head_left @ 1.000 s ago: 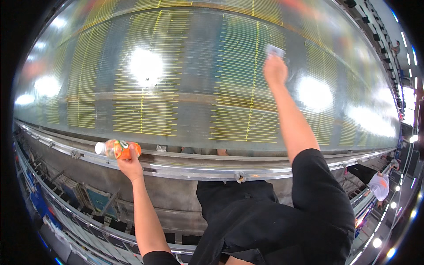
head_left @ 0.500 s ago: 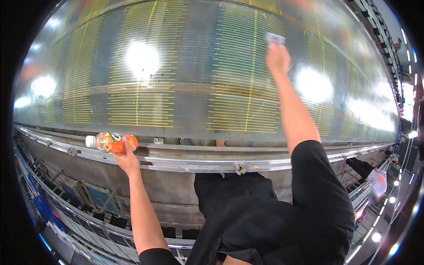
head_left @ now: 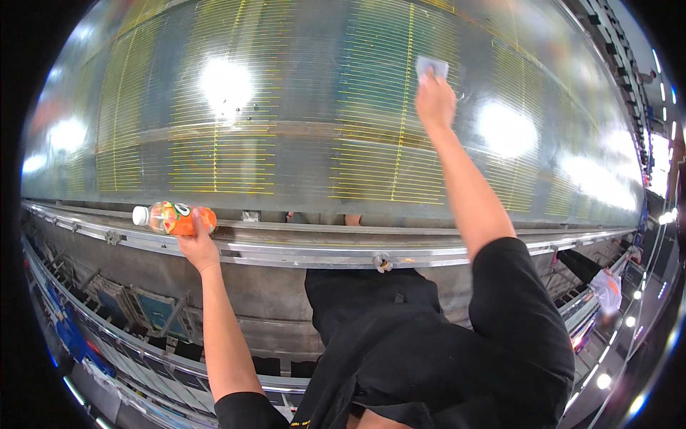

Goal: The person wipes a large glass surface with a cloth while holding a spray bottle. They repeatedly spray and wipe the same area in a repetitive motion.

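Observation:
A plastic bottle (head_left: pixel 168 217) with a white cap and an orange printed wrap lies sideways in my left hand (head_left: pixel 199 249), its cap pointing left. My fingers wrap round its right end, just over the metal rail. Stretched far forward, my right hand (head_left: pixel 435 105) is closed on a small pale flat square piece (head_left: pixel 433 67); whether it is a cloth or a scraper I cannot tell. It is at the broad glossy translucent sheet (head_left: pixel 307 154), beside a column of yellow lines (head_left: pixel 389 168).
A long metal rail (head_left: pixel 314 255) with a bolt fitting (head_left: pixel 384 264) runs along the near edge, close to my body. Bright light reflections cover parts of the sheet. Several small dark specks lie on it at centre left. Another person (head_left: pixel 606 289) stands at the far right.
My right hand has shifted a little left and down with the pale square. The view has moved slightly; my left hand keeps hold of the bottle.

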### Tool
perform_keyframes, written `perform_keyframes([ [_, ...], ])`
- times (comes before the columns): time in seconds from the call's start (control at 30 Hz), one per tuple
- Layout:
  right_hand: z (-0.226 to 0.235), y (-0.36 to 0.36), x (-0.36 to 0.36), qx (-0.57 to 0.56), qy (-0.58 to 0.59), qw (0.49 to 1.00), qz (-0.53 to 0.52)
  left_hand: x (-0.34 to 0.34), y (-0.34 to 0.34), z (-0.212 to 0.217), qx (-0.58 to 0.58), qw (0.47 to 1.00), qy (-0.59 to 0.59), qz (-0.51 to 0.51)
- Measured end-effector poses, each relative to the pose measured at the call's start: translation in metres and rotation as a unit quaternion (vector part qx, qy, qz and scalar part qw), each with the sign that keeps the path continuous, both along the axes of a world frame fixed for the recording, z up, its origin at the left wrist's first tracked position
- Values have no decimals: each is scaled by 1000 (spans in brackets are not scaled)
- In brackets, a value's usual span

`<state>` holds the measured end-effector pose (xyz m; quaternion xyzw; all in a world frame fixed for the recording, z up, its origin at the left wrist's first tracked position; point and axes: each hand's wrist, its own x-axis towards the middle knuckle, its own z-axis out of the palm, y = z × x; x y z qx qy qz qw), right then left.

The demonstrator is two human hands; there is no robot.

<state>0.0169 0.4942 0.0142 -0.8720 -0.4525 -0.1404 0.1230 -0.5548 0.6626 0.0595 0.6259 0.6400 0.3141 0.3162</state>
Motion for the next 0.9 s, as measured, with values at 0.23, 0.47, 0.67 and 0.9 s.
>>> perform_keyframes([
  [0.23,26,-52,-217,-9,181,918,354,-7,-6,11,1,1000,22,4],
  [0.47,0,18,-2,68,-43,994,77,0,-2,6,-4,1000,-2,-1],
  [0.67,21,68,-197,-102,57,963,242,-15,-3,2,1,1000,16,15],
  [0.9,39,-115,-77,-267,111,942,169,-14,-11,8,-14,999,42,32],
])
